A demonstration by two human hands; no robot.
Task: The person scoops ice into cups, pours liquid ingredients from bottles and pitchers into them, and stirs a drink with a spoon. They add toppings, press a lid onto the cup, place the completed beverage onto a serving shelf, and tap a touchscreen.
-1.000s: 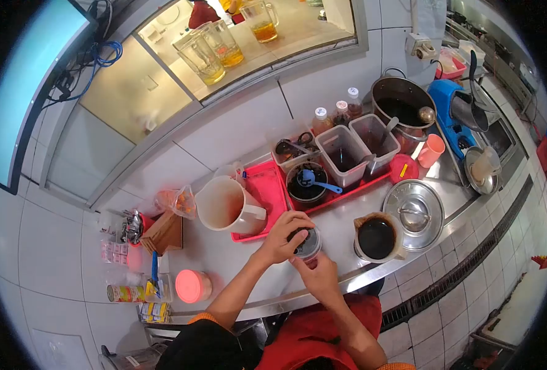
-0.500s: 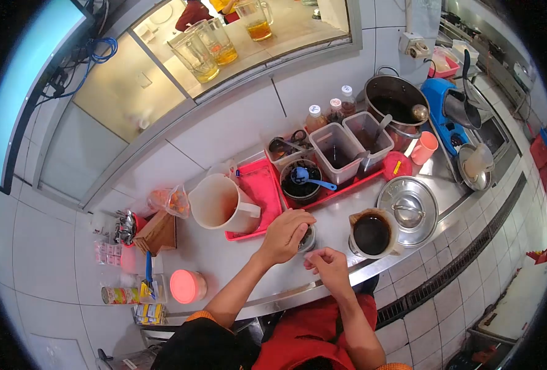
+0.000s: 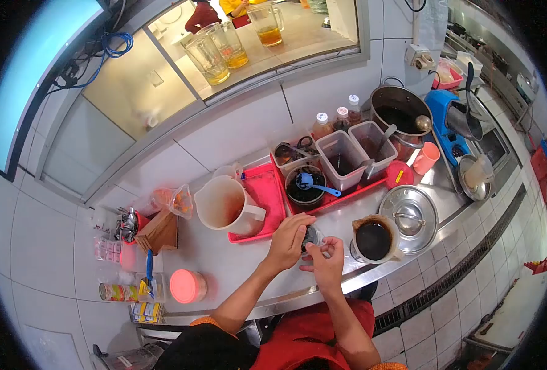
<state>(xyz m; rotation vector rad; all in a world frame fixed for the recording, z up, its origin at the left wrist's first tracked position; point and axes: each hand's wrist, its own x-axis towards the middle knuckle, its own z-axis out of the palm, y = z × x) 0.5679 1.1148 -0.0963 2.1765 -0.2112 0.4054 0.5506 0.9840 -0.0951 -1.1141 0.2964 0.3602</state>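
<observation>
A small clear cup with something dark inside stands over the steel counter, between my two hands. My left hand curves round its far left side, fingers together along the rim. At the near right side, my right hand has its thumb and forefinger on the cup's edge, with the other fingers bent. Part of the cup is hidden by the hands. Just right of them is a jug of dark liquid. Behind them, a bowl of dark contents has a blue ladle in it.
A large white pitcher stands by a red tray on the left. Plastic tubs sit along the wall near a big pot. A metal lid lies at right, and a pink-lidded tub at front left.
My right hand has moved up to the cup, its thumb and forefinger now on the edge. The left hand has shifted slightly, showing more of the cup. The view has tilted a little.
</observation>
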